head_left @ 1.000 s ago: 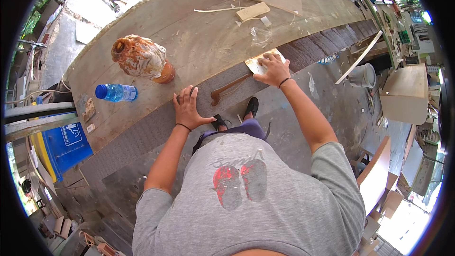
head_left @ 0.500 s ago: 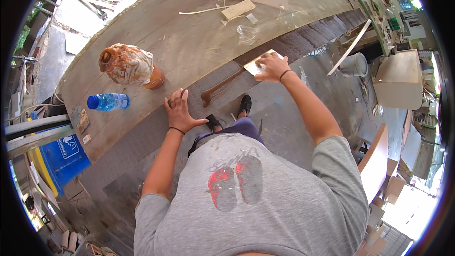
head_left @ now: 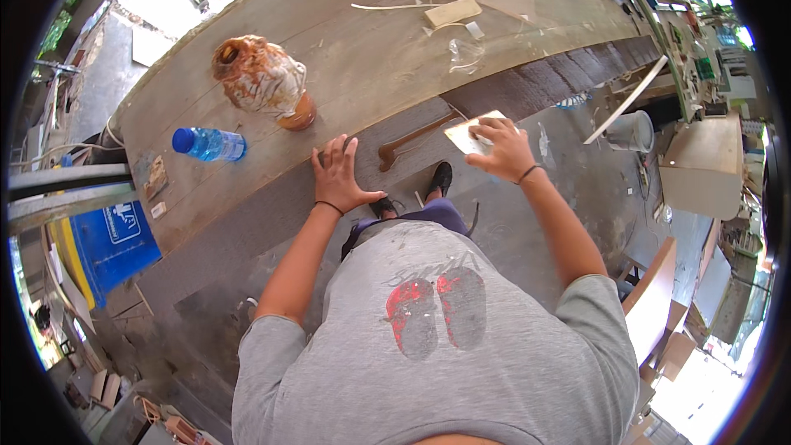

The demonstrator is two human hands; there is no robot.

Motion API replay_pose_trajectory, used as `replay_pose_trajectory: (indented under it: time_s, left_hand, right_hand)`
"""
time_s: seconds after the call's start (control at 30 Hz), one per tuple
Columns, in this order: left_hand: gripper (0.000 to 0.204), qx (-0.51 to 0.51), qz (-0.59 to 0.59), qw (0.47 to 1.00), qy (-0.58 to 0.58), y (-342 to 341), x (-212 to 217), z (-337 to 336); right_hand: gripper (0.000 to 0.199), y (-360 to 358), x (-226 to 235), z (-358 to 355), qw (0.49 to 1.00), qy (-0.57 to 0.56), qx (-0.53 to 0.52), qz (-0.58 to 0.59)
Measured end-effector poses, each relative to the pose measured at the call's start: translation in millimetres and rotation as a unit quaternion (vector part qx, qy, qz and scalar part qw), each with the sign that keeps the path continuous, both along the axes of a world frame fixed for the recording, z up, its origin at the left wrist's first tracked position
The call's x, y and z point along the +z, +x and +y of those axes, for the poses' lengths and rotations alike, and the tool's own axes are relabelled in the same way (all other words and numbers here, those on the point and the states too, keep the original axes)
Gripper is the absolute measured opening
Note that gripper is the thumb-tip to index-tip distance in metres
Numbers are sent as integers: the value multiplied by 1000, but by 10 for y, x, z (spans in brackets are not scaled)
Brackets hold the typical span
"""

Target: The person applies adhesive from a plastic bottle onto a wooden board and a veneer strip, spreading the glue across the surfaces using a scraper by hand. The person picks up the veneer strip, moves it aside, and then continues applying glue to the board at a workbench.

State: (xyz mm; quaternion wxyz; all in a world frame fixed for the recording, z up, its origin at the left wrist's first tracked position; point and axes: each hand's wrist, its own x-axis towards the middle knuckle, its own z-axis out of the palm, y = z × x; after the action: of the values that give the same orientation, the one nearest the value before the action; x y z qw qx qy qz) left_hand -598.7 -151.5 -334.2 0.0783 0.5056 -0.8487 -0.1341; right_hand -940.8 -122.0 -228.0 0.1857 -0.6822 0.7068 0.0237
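Note:
My left hand [head_left: 336, 176] rests on the near edge of a long board [head_left: 309, 177], fingers spread and nothing in it. A flat, pale, rectangular spreader-like piece [head_left: 466, 135] is gripped in my right hand [head_left: 506, 152], at the board's near edge. Just left of that piece, a wet brown streak [head_left: 416, 140] of thick liquid runs across the board. To its right the board's surface is dark, glossy brown [head_left: 544, 82]; to its left it looks dull grey-brown. What my right fingertips touch underneath is partly hidden.
On the bench [head_left: 346, 58] stand an orange-brown bottle [head_left: 301, 115] under a crusted plastic cover [head_left: 255, 74] and a blue water bottle [head_left: 212, 144]. Wood offcuts [head_left: 453, 11] lie at the far side. A blue bin [head_left: 115, 247] is at left, a grey bucket [head_left: 633, 132] at right.
My right hand has drawn the pale piece nearer to my body, toward the board's near edge. My left hand stays spread on the board. The whole view has shifted slightly.

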Motion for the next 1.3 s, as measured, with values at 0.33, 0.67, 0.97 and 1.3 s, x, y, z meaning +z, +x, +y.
replay_pose_trajectory:
  time_s: [0.33, 0.67, 0.97, 1.3]
  left_hand:
    - [125, 15, 0, 1000, 18, 27, -23, 19]
    - [126, 16, -7, 1000, 18, 0, 10, 14]
    - [125, 17, -6, 1000, 22, -1, 6, 11]
    - [126, 16, -2, 1000, 21, 8, 5, 13]
  right_hand:
    - [65, 833, -593, -347, 993, -119, 27, 2]
    - [66, 873, -298, -354, 996, -82, 19, 11]
    - [64, 871, -317, -480, 999, -33, 5, 26]
    - [64, 828, -289, -519, 999, -2, 7, 38]
